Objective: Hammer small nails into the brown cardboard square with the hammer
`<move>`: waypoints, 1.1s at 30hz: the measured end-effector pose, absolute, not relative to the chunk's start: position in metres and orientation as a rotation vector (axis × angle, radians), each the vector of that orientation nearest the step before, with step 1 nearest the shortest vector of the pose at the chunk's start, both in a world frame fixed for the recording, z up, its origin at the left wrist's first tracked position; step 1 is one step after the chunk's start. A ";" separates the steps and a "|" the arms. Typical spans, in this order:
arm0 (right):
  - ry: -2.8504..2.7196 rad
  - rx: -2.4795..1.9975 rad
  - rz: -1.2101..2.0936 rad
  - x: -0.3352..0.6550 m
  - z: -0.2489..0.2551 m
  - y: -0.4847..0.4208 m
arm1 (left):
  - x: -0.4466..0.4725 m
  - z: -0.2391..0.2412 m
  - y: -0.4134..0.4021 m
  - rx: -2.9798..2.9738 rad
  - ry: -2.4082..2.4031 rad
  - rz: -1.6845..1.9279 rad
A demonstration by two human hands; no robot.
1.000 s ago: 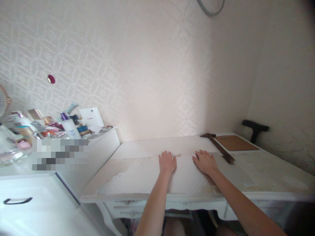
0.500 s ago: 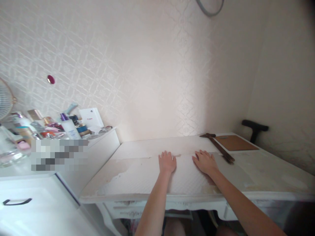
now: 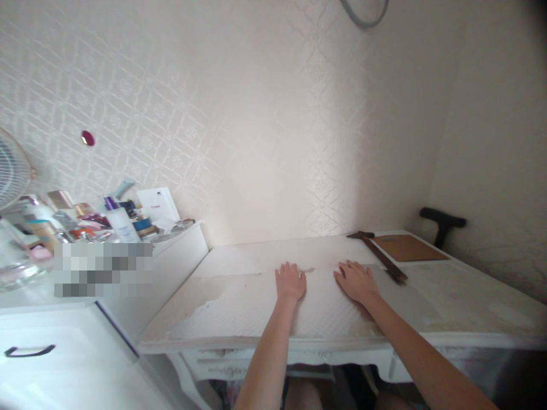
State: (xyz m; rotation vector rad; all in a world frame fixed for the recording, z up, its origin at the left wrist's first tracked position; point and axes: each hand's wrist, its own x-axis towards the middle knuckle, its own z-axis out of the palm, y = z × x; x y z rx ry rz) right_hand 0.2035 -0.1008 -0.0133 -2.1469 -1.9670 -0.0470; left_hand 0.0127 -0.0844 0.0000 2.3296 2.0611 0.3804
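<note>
My left hand [image 3: 291, 282] lies palm down on the worn white desk [image 3: 239, 310], its fingers stretched away from me. To its right, my right hand [image 3: 355, 280] also rests flat, fingers a little spread and angled to the left. Neither holds anything. Just beyond my right hand is what looks like a hammer [image 3: 382, 257], with a dark head at the back and a long brown handle slanting toward me. Beside it, a flat brown board [image 3: 411, 248] lies near the desk's back right corner.
A white cabinet [image 3: 175, 267] adjoins the desk on the left, crowded with bottles [image 3: 122, 223], jars and a white box [image 3: 159, 205]. A fan [image 3: 12, 171] shows at the far left edge. Behind the desk's right corner stands a black T-shaped support [image 3: 443, 221]. Patterned wallpaper covers the wall.
Both hands have stayed where they were on the desk. The fan head at the left edge has shifted slightly to the right.
</note>
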 end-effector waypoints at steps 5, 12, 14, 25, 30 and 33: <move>-1.966 -2.150 -0.045 0.203 -0.013 -0.102 | 0.012 -0.002 -0.084 2.333 2.065 0.386; -1.962 -2.158 -0.038 0.203 -0.012 -0.102 | 0.013 -0.002 -0.083 2.331 2.062 0.386; -1.962 -2.157 -0.038 0.203 -0.012 -0.102 | 0.013 -0.002 -0.083 2.335 2.061 0.389; -1.964 -2.157 -0.041 0.203 -0.012 -0.102 | 0.013 0.000 -0.085 2.335 2.066 0.387; -1.964 -2.154 -0.044 0.204 -0.014 -0.101 | 0.013 0.001 -0.086 2.323 2.065 0.383; -1.964 -2.154 -0.048 0.204 -0.015 -0.101 | 0.013 0.002 -0.086 2.317 2.060 0.378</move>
